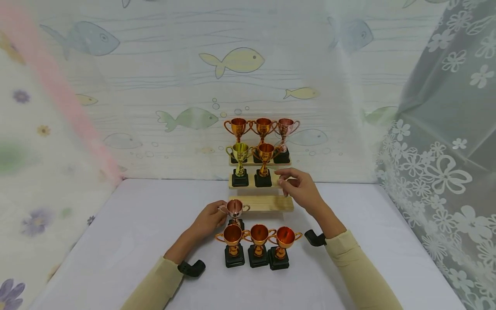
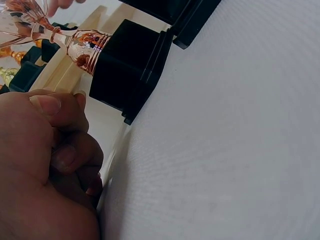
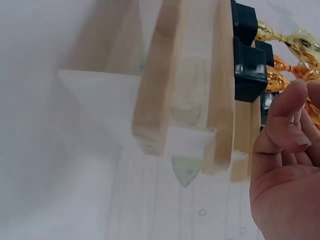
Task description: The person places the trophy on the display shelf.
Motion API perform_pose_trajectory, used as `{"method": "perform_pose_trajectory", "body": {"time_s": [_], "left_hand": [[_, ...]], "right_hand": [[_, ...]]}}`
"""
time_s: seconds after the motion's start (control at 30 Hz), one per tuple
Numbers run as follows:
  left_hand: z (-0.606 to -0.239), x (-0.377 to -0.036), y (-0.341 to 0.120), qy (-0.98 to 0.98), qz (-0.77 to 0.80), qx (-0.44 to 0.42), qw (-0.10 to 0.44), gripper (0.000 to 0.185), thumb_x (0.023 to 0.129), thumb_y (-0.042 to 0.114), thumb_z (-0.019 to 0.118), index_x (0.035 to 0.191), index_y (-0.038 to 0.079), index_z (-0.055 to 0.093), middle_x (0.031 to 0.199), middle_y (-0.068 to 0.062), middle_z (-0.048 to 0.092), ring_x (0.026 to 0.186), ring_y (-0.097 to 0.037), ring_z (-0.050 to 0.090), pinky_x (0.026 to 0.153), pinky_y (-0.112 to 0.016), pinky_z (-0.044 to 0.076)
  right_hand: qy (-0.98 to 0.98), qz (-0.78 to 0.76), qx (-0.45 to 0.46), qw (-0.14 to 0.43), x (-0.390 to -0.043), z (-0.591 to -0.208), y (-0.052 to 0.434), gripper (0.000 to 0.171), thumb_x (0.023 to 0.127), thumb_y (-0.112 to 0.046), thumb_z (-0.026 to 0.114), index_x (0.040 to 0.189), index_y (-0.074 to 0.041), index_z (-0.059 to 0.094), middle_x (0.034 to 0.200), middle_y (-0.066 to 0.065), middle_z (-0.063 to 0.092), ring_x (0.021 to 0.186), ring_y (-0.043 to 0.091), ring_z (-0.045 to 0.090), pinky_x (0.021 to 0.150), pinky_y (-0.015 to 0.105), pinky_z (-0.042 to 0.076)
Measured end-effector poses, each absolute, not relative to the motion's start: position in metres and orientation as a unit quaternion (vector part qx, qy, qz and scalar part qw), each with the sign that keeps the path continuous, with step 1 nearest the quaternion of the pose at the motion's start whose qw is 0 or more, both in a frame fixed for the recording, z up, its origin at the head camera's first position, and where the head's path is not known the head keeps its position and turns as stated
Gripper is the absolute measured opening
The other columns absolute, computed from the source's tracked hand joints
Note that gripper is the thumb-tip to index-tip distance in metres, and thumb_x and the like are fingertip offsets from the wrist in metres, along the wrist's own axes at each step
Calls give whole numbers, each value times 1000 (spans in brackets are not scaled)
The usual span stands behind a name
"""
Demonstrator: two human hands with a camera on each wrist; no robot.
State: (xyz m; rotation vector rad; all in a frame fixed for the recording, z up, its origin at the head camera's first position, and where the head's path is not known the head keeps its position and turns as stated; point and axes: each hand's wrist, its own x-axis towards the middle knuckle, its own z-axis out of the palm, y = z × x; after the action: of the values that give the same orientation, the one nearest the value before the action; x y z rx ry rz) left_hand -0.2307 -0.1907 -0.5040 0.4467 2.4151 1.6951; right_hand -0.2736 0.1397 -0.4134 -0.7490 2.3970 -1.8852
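A stepped display stand with pale wooden shelves (image 1: 267,203) bears several small trophy cups on black bases. At the left end of its lowest shelf is my left hand (image 1: 209,220), fingers curled (image 2: 65,157); whether they grip the stand is hidden. Close beside it stands a rose-gold trophy (image 1: 234,208), its base (image 2: 127,65) apart from the fingers. My right hand (image 1: 304,189) is by the right end of the middle shelf, thumb and finger apart, with nothing seen between them. Nearest to it stands an orange-gold trophy (image 1: 265,154), beside a yellow-gold trophy (image 1: 240,152).
In front of the stand, three orange-gold trophies (image 1: 258,234) stand in a row on the white tablecloth (image 1: 155,224). The top shelf holds two orange-gold trophies (image 1: 238,127) and a pink one (image 1: 286,126). A fish-print curtain (image 1: 186,86) hangs behind.
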Motion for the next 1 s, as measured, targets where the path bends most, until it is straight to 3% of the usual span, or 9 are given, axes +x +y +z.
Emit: {"method": "perform_pose_trajectory", "body": {"time_s": [0.23, 0.53, 0.8, 1.0], "left_hand": [[-506, -230, -192, 808, 564, 155, 75, 26, 115, 17, 42, 108, 1, 61, 59, 2, 42, 53, -12, 38, 56, -25, 34], [-505, -229, -191, 807, 566, 152, 75, 28, 116, 20, 42, 111, 1, 62, 60, 2, 41, 53, -12, 37, 55, -25, 33], [-506, -229, -189, 806, 565, 158, 78, 28, 116, 20, 42, 114, 0, 62, 62, 1, 44, 55, -12, 39, 56, -25, 34], [-506, -229, -188, 809, 565, 148, 72, 27, 116, 20, 42, 112, 1, 61, 61, 2, 43, 54, -12, 39, 55, -25, 33]], "right_hand": [[777, -574, -257, 22, -258, -426, 153, 26, 105, -8, 66, 129, 2, 69, 100, 16, 61, 70, 25, 59, 61, 33, 51], [788, -515, -320, 110, -250, -431, 171, 21, 104, -9, 68, 121, 3, 72, 102, 22, 69, 77, 26, 64, 71, 41, 58], [769, -437, -409, 221, -245, -431, 187, 23, 102, -2, 67, 124, -3, 73, 109, 5, 73, 95, 22, 67, 80, 32, 57], [733, -406, -485, 251, -242, -434, 187, 21, 97, -11, 76, 117, -17, 76, 109, 0, 73, 90, 17, 60, 74, 28, 52]]}}
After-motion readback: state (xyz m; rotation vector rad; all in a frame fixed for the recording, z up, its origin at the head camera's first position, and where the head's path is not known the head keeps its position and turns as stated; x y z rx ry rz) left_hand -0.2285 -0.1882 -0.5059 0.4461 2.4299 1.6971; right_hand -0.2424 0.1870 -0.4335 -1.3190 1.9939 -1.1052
